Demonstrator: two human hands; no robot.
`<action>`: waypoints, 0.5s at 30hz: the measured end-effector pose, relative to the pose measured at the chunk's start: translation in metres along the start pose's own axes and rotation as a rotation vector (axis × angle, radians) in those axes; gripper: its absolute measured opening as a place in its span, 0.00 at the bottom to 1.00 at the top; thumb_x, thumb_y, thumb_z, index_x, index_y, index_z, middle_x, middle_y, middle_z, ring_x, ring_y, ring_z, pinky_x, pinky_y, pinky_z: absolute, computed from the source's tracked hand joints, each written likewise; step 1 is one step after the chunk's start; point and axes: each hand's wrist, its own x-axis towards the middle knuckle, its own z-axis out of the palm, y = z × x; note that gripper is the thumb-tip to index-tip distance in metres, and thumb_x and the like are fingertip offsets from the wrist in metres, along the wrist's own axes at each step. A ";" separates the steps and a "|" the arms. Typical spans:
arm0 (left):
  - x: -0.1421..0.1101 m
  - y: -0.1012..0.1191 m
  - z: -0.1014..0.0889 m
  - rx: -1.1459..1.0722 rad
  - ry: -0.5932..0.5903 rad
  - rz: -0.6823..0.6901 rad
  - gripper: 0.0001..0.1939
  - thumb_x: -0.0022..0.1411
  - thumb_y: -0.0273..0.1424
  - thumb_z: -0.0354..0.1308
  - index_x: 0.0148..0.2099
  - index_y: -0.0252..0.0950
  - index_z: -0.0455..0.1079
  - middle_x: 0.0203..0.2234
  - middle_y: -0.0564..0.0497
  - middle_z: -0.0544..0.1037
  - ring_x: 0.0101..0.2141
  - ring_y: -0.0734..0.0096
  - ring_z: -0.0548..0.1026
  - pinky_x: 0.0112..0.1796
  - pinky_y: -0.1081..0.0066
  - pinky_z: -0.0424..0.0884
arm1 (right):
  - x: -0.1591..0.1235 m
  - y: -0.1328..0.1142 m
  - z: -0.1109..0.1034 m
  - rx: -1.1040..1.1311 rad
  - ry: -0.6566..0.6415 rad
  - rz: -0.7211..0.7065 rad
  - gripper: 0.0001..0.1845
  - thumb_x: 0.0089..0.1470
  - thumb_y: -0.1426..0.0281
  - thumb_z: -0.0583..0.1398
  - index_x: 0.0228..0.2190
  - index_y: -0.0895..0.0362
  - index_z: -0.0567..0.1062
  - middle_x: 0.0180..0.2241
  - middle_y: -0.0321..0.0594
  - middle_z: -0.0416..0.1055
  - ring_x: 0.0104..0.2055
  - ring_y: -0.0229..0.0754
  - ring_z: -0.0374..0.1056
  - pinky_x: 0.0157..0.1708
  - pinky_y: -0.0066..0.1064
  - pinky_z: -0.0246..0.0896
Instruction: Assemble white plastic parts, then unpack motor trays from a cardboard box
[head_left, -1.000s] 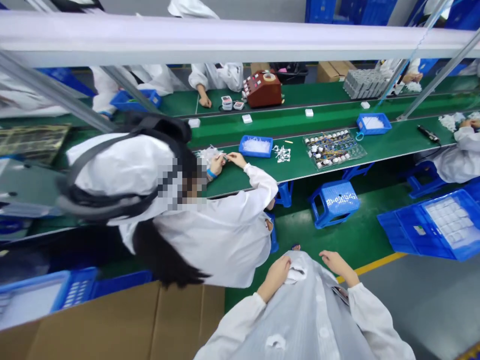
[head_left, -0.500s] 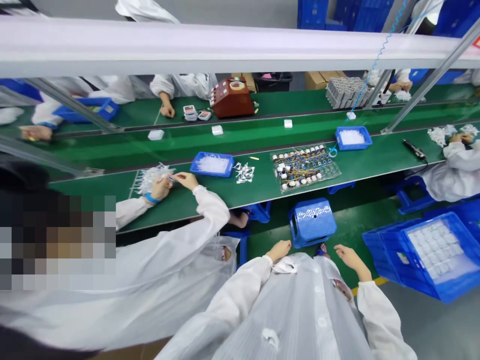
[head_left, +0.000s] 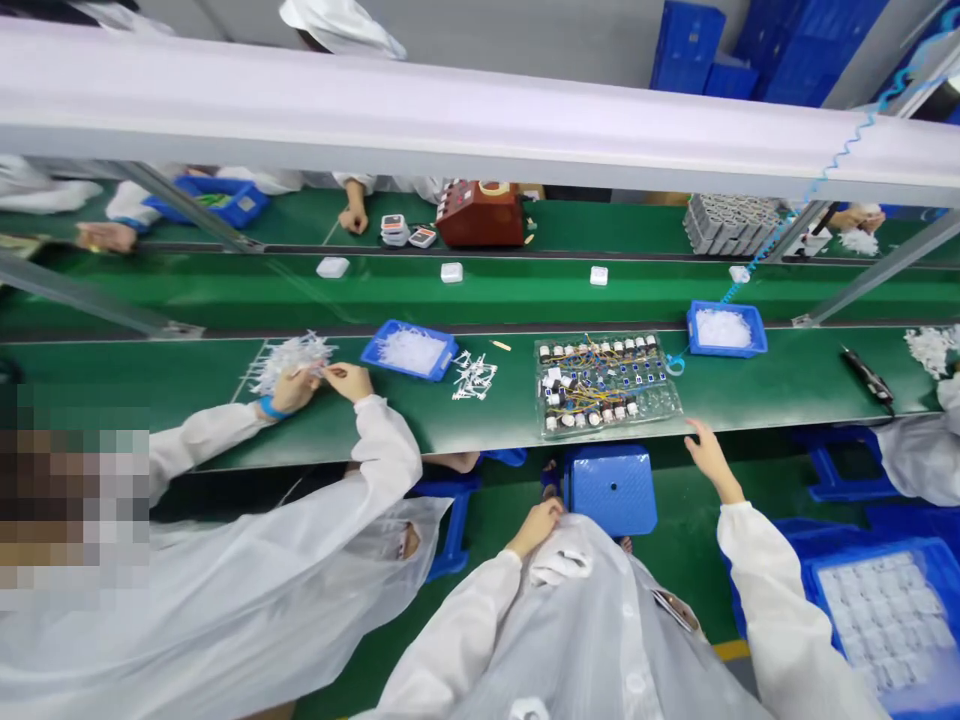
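The green worktop [head_left: 780, 385] runs across in front of me. Its clear tray [head_left: 664, 406] of wired parts lies close to the front edge, a strip of green separating it from the white pieces [head_left: 476, 378] leftward. The blue stool [head_left: 628, 505] stands just below that edge; the blue bin [head_left: 727, 350] sits farther back, right of the tray. My right hand [head_left: 709, 455], loosely spread, grasps nothing, near the tray's right corner. My left hand [head_left: 535, 527] curls at my coat [head_left: 577, 645]; I can't tell whether it grips cloth.

This is a factory assembly workshop. A long green workbench [head_left: 780, 385] carries a clear plastic tray [head_left: 666, 405] of wired parts mid-frame. A white-coated person [head_left: 247, 600] works at left.
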 end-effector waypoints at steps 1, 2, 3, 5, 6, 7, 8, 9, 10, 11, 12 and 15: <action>0.009 0.000 -0.011 -0.015 0.005 0.011 0.16 0.69 0.39 0.57 0.51 0.32 0.71 0.45 0.46 0.77 0.43 0.67 0.77 0.46 0.60 0.77 | 0.032 -0.008 0.001 -0.004 0.032 0.004 0.22 0.63 0.64 0.62 0.57 0.56 0.70 0.62 0.48 0.62 0.63 0.53 0.61 0.61 0.54 0.60; 0.018 0.001 -0.023 -0.026 0.006 0.024 0.16 0.70 0.39 0.57 0.51 0.32 0.71 0.44 0.46 0.77 0.43 0.66 0.77 0.46 0.60 0.76 | 0.062 -0.017 0.004 -0.009 0.065 0.020 0.22 0.63 0.64 0.62 0.57 0.56 0.70 0.63 0.48 0.61 0.63 0.53 0.60 0.61 0.54 0.59; 0.026 0.002 -0.037 -0.034 0.004 0.038 0.16 0.70 0.39 0.56 0.50 0.32 0.72 0.44 0.47 0.77 0.44 0.66 0.77 0.47 0.59 0.76 | 0.091 -0.025 0.007 -0.013 0.094 0.046 0.22 0.64 0.63 0.61 0.57 0.56 0.70 0.62 0.48 0.62 0.62 0.53 0.61 0.61 0.54 0.60; 0.042 0.005 -0.068 -0.038 -0.005 0.066 0.15 0.70 0.40 0.56 0.48 0.32 0.73 0.43 0.48 0.77 0.44 0.65 0.77 0.48 0.59 0.76 | 0.139 -0.043 0.017 -0.021 0.129 0.118 0.21 0.64 0.63 0.61 0.56 0.56 0.70 0.60 0.48 0.64 0.60 0.51 0.64 0.59 0.52 0.63; 0.048 0.008 -0.085 -0.037 -0.012 0.080 0.15 0.70 0.40 0.56 0.48 0.32 0.73 0.43 0.48 0.78 0.44 0.65 0.77 0.48 0.59 0.75 | 0.157 -0.051 0.023 -0.024 0.137 0.163 0.21 0.64 0.62 0.61 0.56 0.57 0.71 0.58 0.48 0.66 0.58 0.50 0.66 0.57 0.51 0.64; 0.053 0.010 -0.102 -0.035 -0.020 0.092 0.15 0.70 0.40 0.56 0.48 0.32 0.73 0.42 0.48 0.78 0.44 0.65 0.77 0.48 0.59 0.75 | 0.172 -0.059 0.029 -0.026 0.138 0.212 0.20 0.64 0.62 0.61 0.55 0.57 0.71 0.57 0.47 0.67 0.56 0.49 0.67 0.56 0.49 0.66; 0.056 0.011 -0.117 -0.035 -0.030 0.105 0.15 0.70 0.40 0.57 0.48 0.32 0.73 0.42 0.48 0.78 0.43 0.66 0.77 0.47 0.59 0.75 | 0.183 -0.065 0.035 -0.027 0.137 0.263 0.19 0.64 0.62 0.61 0.54 0.57 0.72 0.55 0.47 0.69 0.54 0.48 0.69 0.54 0.48 0.68; 0.059 0.013 -0.132 -0.037 -0.040 0.116 0.15 0.69 0.40 0.57 0.47 0.32 0.72 0.40 0.48 0.78 0.41 0.67 0.77 0.47 0.59 0.76 | 0.191 -0.070 0.042 -0.027 0.136 0.312 0.19 0.64 0.62 0.61 0.53 0.57 0.72 0.54 0.47 0.69 0.53 0.47 0.69 0.53 0.46 0.69; 0.061 0.013 -0.145 -0.042 -0.051 0.128 0.15 0.70 0.40 0.57 0.46 0.32 0.73 0.39 0.48 0.78 0.40 0.68 0.77 0.46 0.60 0.76 | 0.197 -0.074 0.047 -0.026 0.137 0.359 0.19 0.64 0.62 0.61 0.53 0.58 0.72 0.53 0.46 0.70 0.51 0.46 0.70 0.51 0.45 0.70; 0.062 0.013 -0.156 -0.050 -0.061 0.140 0.14 0.70 0.39 0.57 0.46 0.32 0.73 0.38 0.49 0.78 0.40 0.69 0.77 0.46 0.60 0.75 | 0.201 -0.076 0.052 -0.024 0.141 0.399 0.19 0.64 0.62 0.61 0.52 0.58 0.72 0.52 0.46 0.70 0.51 0.46 0.70 0.51 0.45 0.70; 0.063 0.012 -0.166 -0.061 -0.069 0.150 0.14 0.70 0.39 0.56 0.45 0.32 0.73 0.37 0.49 0.79 0.39 0.69 0.78 0.46 0.61 0.75 | 0.203 -0.077 0.056 -0.021 0.150 0.432 0.19 0.64 0.62 0.61 0.52 0.58 0.72 0.52 0.46 0.70 0.50 0.46 0.70 0.50 0.44 0.70; 0.068 0.007 -0.187 -0.103 -0.069 0.160 0.10 0.70 0.31 0.53 0.43 0.34 0.74 0.33 0.51 0.80 0.38 0.70 0.78 0.47 0.63 0.74 | 0.209 -0.078 0.061 -0.008 0.197 0.471 0.19 0.65 0.62 0.61 0.53 0.58 0.71 0.53 0.47 0.70 0.50 0.46 0.70 0.50 0.44 0.71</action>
